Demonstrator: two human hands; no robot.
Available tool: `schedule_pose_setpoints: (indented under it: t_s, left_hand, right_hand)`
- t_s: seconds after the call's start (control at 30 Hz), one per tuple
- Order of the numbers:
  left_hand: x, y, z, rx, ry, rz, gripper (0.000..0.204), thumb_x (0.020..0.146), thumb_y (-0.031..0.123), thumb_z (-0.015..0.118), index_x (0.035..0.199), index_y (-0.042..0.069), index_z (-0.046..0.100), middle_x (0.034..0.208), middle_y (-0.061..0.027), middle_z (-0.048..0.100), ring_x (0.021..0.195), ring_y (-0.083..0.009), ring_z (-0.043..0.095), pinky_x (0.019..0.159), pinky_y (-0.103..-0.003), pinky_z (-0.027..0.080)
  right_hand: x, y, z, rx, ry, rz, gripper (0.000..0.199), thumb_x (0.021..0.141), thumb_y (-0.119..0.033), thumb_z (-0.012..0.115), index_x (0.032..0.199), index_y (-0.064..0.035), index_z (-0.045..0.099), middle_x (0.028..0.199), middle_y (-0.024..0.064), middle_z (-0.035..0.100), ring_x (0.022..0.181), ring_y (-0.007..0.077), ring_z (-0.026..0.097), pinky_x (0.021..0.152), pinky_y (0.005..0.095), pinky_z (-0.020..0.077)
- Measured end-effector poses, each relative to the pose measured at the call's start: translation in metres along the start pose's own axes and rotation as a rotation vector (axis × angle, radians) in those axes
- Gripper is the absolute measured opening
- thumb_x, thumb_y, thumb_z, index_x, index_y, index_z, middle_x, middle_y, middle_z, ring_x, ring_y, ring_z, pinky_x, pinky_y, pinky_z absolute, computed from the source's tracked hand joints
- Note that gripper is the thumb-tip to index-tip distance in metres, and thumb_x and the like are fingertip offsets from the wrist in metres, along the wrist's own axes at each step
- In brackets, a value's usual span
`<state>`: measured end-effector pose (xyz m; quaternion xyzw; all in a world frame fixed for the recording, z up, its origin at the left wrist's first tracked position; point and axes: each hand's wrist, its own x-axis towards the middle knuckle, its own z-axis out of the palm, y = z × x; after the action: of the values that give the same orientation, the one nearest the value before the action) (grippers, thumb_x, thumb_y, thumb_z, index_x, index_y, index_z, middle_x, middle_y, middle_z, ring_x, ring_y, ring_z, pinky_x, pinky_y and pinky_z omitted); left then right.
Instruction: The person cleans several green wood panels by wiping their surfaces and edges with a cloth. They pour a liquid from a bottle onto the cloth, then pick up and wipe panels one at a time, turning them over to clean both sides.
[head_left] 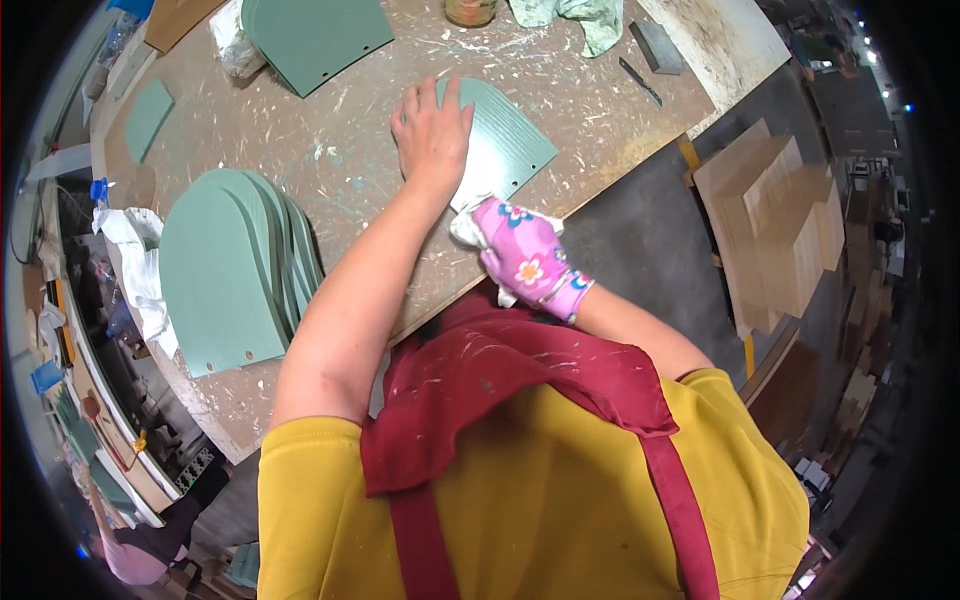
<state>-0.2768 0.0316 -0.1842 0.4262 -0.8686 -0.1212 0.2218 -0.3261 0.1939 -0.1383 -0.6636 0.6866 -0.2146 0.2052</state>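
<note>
A green panel (510,145) with a rounded end and small holes along its straight edge lies on the paint-marked worktable (350,160). My bare left hand (435,135) rests on it, palm down with the fingers stretched out. At the panel's near corner, my right hand (525,250) wears a pink flowered glove. Its fingers are closed round a white cloth (468,230), which touches the panel's edge. Left of my left forearm sits a stack of similar green panels (220,270).
More green panels (315,40) lie at the back left, near a small green piece (150,120). A jar (470,12), a stained rag (600,25), a grey block (657,48) and a thin dark tool (640,82) are farther back. Wooden boards (770,220) stand right of the table.
</note>
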Motion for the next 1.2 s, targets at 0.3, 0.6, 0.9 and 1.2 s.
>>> schedule_pose_setpoints:
  t_s: [0.3, 0.6, 0.9, 1.2]
  left_hand:
    - [0.001, 0.001, 0.002, 0.004, -0.001, -0.003, 0.043, 0.089, 0.030, 0.052, 0.127, 0.011, 0.050, 0.132, -0.0140, 0.045, 0.124, -0.0333, 0.038, 0.101, -0.048, 0.028]
    - [0.002, 0.002, 0.002, 0.003, -0.003, 0.013, 0.044, 0.089, 0.031, 0.052, 0.128, 0.011, 0.049, 0.132, -0.0139, 0.044, 0.124, -0.0331, 0.038, 0.101, -0.048, 0.027]
    - [-0.001, 0.001, 0.001, 0.022, 0.005, 0.008, 0.044, 0.088, 0.031, 0.054, 0.127, 0.012, 0.050, 0.131, -0.0115, 0.045, 0.123, -0.0298, 0.038, 0.101, -0.047, 0.027]
    - [0.001, 0.004, 0.004, 0.040, 0.027, 0.008, 0.044, 0.088, 0.031, 0.052, 0.127, 0.012, 0.050, 0.130, -0.0117, 0.045, 0.124, -0.0296, 0.037, 0.102, -0.047, 0.027]
  right_hand:
    - [-0.002, 0.000, 0.003, -0.055, 0.019, 0.010, 0.042, 0.073, -0.011, 0.058, 0.113, -0.0053, 0.047, 0.089, 0.0195, 0.059, 0.078, 0.0378, 0.059, 0.069, 0.0445, 0.0484]
    - [0.000, -0.006, 0.012, -0.105, -0.009, -0.061, 0.030, 0.072, -0.010, 0.057, 0.100, -0.0014, 0.050, 0.082, 0.0178, 0.057, 0.074, 0.0337, 0.060, 0.064, 0.0415, 0.0480]
    - [0.014, 0.017, -0.015, -0.174, 0.050, -0.175, 0.031, 0.073, -0.014, 0.061, 0.100, -0.0029, 0.050, 0.082, 0.0185, 0.059, 0.076, 0.0341, 0.061, 0.064, 0.0418, 0.0496]
    - [0.013, 0.018, -0.003, -0.195, -0.039, -0.110, 0.035, 0.072, -0.013, 0.061, 0.103, -0.0022, 0.051, 0.089, 0.0181, 0.056, 0.085, 0.0351, 0.058, 0.076, 0.0412, 0.0468]
